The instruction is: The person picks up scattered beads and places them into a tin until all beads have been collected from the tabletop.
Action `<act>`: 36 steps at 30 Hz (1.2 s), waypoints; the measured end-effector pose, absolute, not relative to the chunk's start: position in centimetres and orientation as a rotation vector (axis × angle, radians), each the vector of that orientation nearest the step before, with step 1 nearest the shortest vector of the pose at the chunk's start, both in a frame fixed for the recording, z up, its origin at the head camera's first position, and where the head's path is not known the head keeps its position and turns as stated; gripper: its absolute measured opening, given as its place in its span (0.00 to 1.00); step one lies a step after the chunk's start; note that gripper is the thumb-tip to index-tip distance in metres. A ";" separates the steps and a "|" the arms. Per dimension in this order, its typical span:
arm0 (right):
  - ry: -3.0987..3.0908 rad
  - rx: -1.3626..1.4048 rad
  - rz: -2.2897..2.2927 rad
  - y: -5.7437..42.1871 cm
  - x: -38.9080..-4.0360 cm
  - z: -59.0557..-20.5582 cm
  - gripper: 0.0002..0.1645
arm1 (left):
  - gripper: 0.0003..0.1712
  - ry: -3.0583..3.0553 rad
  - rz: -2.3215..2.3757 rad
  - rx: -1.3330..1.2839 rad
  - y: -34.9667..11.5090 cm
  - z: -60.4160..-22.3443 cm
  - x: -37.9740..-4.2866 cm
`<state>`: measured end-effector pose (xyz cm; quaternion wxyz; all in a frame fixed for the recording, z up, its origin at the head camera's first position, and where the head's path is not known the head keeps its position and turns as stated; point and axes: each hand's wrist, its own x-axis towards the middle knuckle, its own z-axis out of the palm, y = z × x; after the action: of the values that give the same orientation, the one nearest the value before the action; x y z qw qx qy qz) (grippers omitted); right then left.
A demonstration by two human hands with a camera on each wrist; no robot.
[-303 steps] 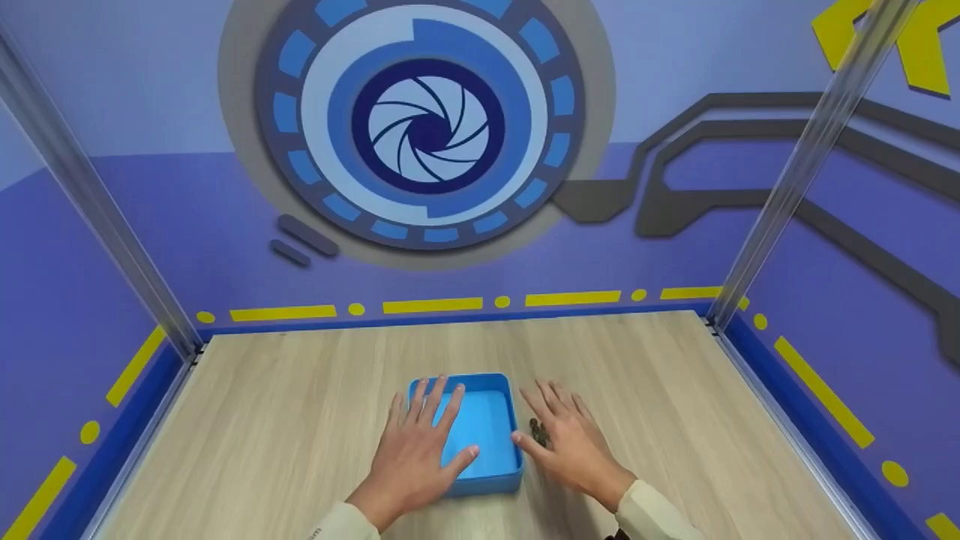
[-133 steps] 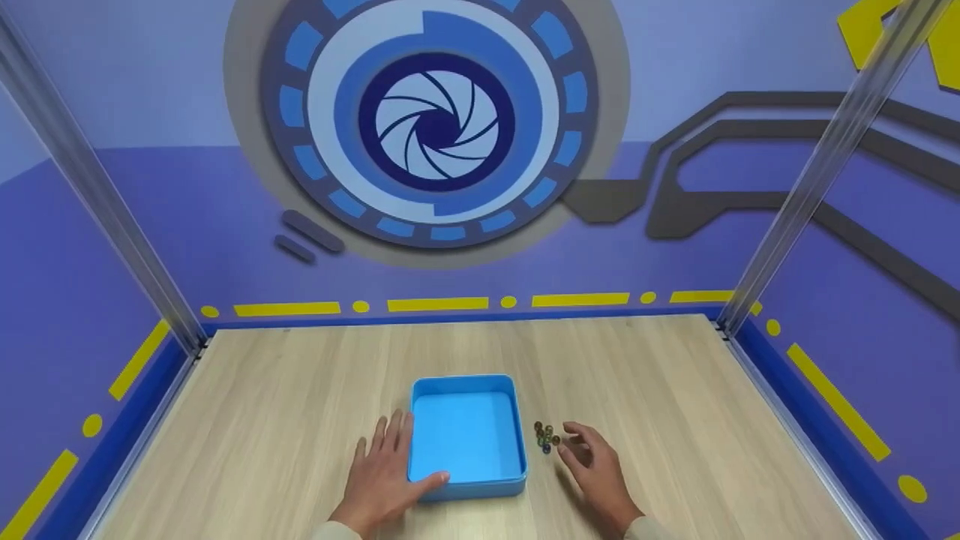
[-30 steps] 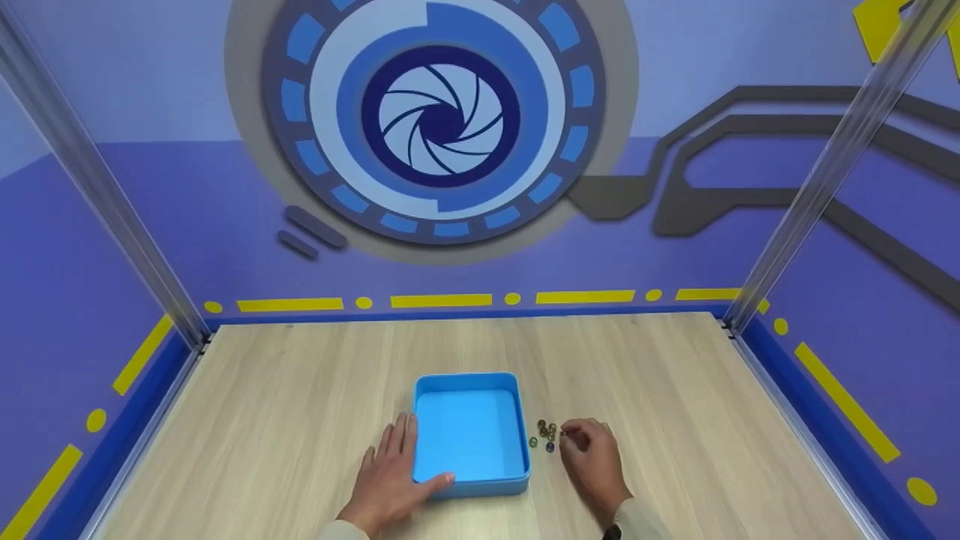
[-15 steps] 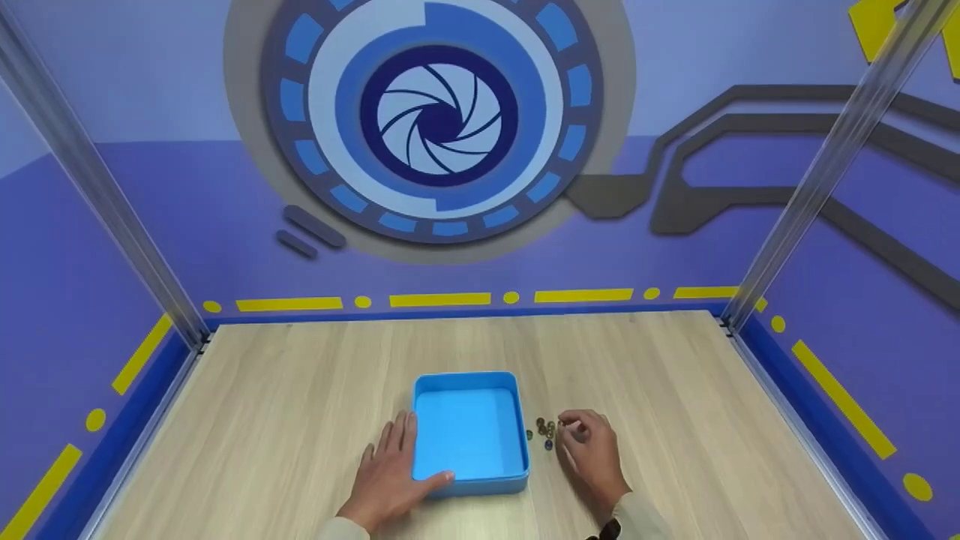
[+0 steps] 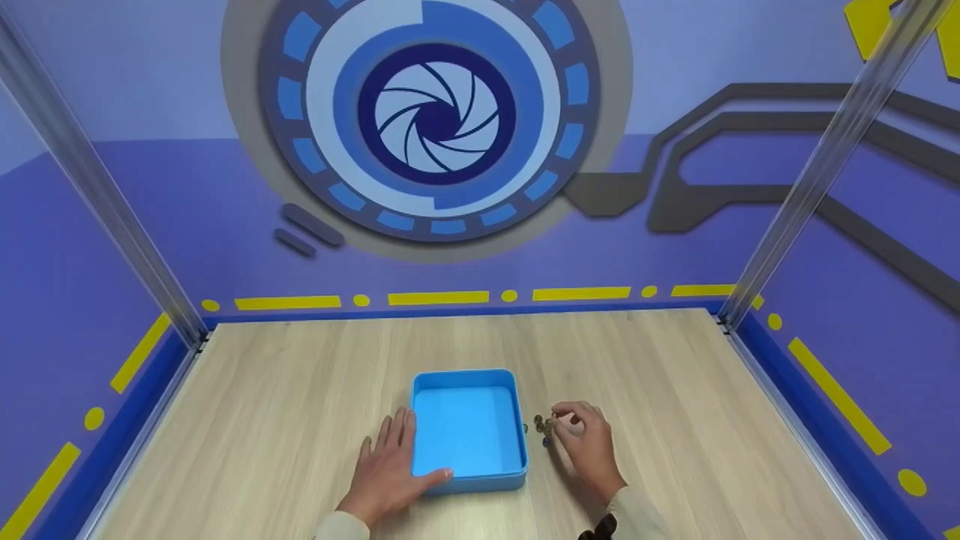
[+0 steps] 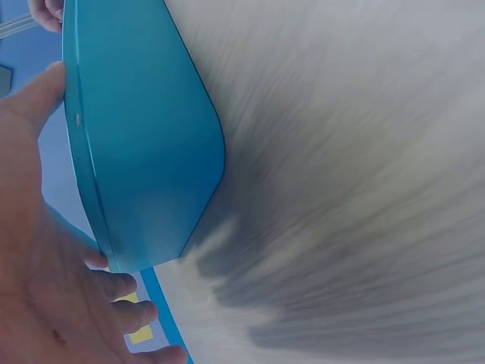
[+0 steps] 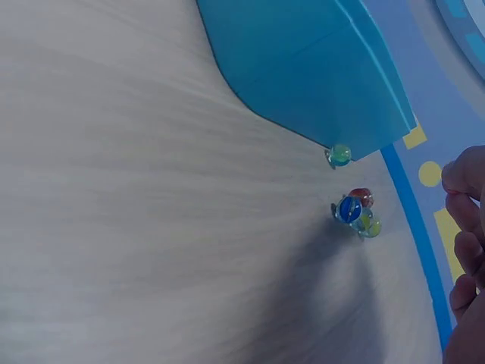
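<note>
My left hand (image 5: 382, 465) lies along the left wall of the blue box (image 5: 471, 435), fingers long and loosely together, thumb reaching over the near rim at the corner. Nothing is wrapped tight; I judge the light touch at that corner is there to keep the box from sliding. My right hand (image 5: 591, 450) hangs just above the bench (image 5: 300, 405) on the box's other side, forefinger and thumb bent toward each other in a ring. Whether a marble sits between those tips, I cannot tell.

Just beside and below them, glass marbles (image 7: 349, 208) bunch on the bench, one deep blue, one reddish, one yellow-green, glossy and see-through. Being round on a flat top, they would probably roll at a nudge, which suits a careful fingertip approach. A single greenish marble (image 7: 339, 155) has its place at the foot of the box's right wall, close enough that I cannot tell if it touches.

The box is square with rounded corners, smooth-walled, thin-lipped, its floor bare. Under it runs pale wood grain. Beyond stand clear-edged, greyish posts (image 5: 112, 172) and a purple-blue back wall (image 5: 180, 210).
</note>
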<state>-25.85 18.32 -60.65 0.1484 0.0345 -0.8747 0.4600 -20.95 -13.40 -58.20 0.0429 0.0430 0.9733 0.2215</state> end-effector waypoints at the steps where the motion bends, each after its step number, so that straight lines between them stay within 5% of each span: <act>1: -2.510 0.102 1.324 18.2 -25.8 -60.6 0.11 | 0.67 2.979 0.671 0.135 -13.4 -58.2 -20.9; 36: -2.450 0.129 1.432 16.5 -25.7 -59.1 0.14 | 0.67 2.993 0.679 0.145 -13.5 -58.1 -20.8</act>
<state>-25.72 16.50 -59.12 0.1498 0.0450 -0.8528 0.4984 -20.76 -13.47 -58.07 0.0344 0.0473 0.9736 0.2207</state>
